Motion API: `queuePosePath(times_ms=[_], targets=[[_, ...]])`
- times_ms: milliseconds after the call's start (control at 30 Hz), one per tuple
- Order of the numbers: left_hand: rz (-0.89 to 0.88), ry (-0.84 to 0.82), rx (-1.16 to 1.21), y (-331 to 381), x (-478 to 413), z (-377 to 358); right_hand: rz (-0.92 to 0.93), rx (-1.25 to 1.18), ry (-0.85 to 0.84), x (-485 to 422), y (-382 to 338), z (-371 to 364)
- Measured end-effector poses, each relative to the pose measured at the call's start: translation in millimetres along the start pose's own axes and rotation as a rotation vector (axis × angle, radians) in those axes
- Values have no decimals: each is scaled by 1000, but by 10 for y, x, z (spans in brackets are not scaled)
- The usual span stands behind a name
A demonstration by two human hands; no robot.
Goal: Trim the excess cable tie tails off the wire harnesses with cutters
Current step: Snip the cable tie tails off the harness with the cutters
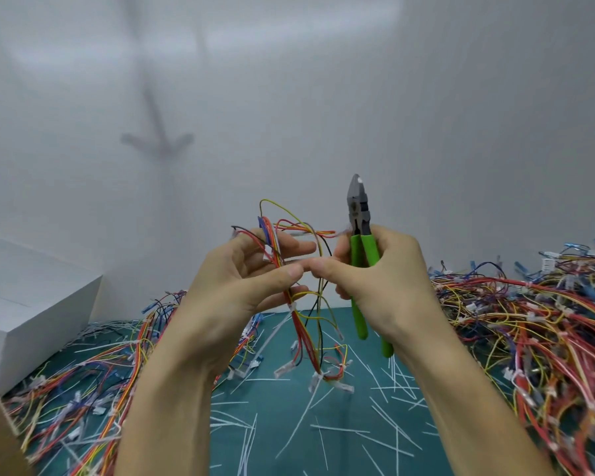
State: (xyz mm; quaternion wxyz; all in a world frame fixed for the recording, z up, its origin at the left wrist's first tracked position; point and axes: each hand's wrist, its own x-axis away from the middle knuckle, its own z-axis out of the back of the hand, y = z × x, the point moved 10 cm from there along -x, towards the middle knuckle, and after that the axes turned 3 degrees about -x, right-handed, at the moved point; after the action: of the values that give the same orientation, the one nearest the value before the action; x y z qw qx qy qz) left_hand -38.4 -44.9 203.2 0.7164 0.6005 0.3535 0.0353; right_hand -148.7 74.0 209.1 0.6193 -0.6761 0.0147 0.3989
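Green-handled cutters [358, 214] upright, right hand [385, 280] grip closed round the handles. At their 9 o'clock, left hand [227, 286] grip pinches the wire harness [301, 328]: light, floppy, so best held near a tie.

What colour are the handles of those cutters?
Bright green, on the cutters in the right hand; head view.
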Motion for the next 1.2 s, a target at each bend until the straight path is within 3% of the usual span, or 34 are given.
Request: queuePosePath(times_ms=[367,567,833,1200], targets=[[80,66,-19,-88,36,193,71,-205,287,-101,25,518],[73,90,47,-50,40,187,-59,-48,216,-147,221,508],[31,171,47,8,39,278,-97,248,143,-173,367,411],[43,201,126,-59,10,310,-154,235,61,-183,440,362]])
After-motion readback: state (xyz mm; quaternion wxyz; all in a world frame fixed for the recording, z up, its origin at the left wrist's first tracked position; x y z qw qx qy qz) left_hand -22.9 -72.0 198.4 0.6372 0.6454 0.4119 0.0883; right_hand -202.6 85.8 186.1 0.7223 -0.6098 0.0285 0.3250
